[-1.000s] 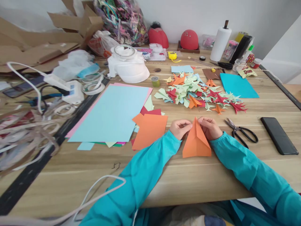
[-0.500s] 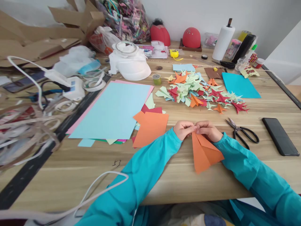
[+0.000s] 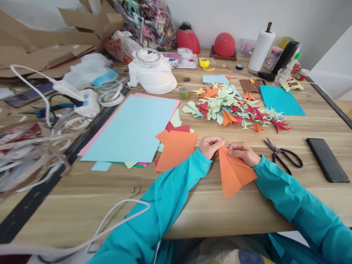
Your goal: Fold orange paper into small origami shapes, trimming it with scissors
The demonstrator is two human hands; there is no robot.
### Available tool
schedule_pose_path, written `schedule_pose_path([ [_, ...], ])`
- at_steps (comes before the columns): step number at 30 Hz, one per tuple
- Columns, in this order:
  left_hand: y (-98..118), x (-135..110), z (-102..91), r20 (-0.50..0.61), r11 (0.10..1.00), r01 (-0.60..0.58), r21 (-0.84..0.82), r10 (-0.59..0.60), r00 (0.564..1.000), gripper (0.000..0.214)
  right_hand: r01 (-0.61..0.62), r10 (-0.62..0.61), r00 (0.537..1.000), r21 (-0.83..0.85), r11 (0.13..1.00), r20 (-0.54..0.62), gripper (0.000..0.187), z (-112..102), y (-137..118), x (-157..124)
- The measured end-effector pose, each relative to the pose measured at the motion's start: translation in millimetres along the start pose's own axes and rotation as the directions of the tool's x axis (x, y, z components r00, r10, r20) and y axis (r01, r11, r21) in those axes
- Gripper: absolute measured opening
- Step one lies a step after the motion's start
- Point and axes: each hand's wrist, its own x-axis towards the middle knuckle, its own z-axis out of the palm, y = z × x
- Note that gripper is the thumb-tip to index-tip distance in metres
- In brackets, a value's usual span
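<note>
A folded orange paper (image 3: 233, 171) with a pointed top lies tilted on the wooden table (image 3: 209, 209) in front of me. My left hand (image 3: 209, 147) pinches its tip from the left, fingers curled closed. My right hand (image 3: 243, 153) presses its upper right edge with bent fingers. Both arms wear teal sleeves. A flat orange sheet (image 3: 176, 150) lies just left of my left hand.
A pile of small folded paper shapes (image 3: 233, 108) lies beyond my hands. Black scissors (image 3: 284, 156) and a dark phone (image 3: 327, 159) sit to the right. A stack of large coloured sheets (image 3: 132, 128) lies left, a teal sheet (image 3: 280, 99) far right. Tape rolls, cables and cardboard crowd the left side.
The orange paper was upright a second ago; it has since turned so its lower end swings right and towards me. My hands closed in on its tip and now hold it slightly apart.
</note>
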Motion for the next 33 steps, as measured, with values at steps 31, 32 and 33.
schedule_pose_path([
  [31,3,20,-21.6,-0.085,0.721,0.196,-0.665,-0.334,0.939,0.019,0.085,-0.063,0.995,0.304,0.949,-0.08,0.023,-13,0,11],
  [32,2,20,-19.9,-0.091,0.714,0.178,-0.677,-0.321,0.943,0.019,0.077,-0.05,0.993,0.284,0.956,-0.103,0.021,-12,2,12],
  [33,2,20,-18.2,-0.101,0.709,0.163,-0.686,-0.314,0.944,0.018,0.075,-0.046,0.992,0.248,0.966,-0.122,0.02,-11,4,12],
])
